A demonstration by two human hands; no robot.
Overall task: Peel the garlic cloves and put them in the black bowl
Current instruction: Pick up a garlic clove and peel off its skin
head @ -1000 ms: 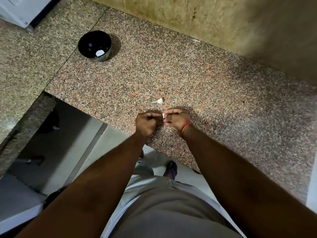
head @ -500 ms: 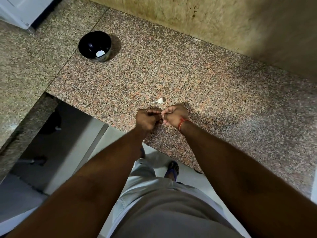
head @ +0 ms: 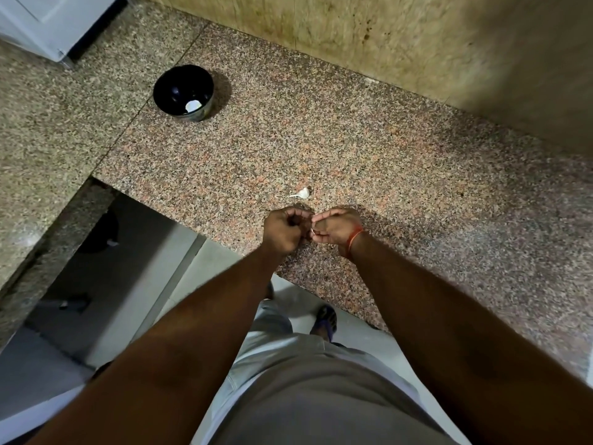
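My left hand point(head: 285, 229) and my right hand point(head: 335, 229) meet fingertip to fingertip above the near edge of the granite counter point(head: 385, 155). Between them they pinch a small garlic clove point(head: 312, 232), of which only a pale sliver shows. A white garlic clove or piece of peel with a thin tail point(head: 301, 193) lies on the counter just beyond my hands. The black bowl point(head: 183, 89) stands far off to the upper left and holds a white garlic piece point(head: 193, 106).
A stained wall point(head: 385, 36) rises behind the counter. A white appliance point(head: 54, 24) sits at the far left corner. The counter's edge runs diagonally below my hands, with floor and my foot point(head: 325, 319) beneath.
My hands have stayed together on the clove and shifted slightly. The clove, plainly white between my fingers a second ago, is now mostly hidden.
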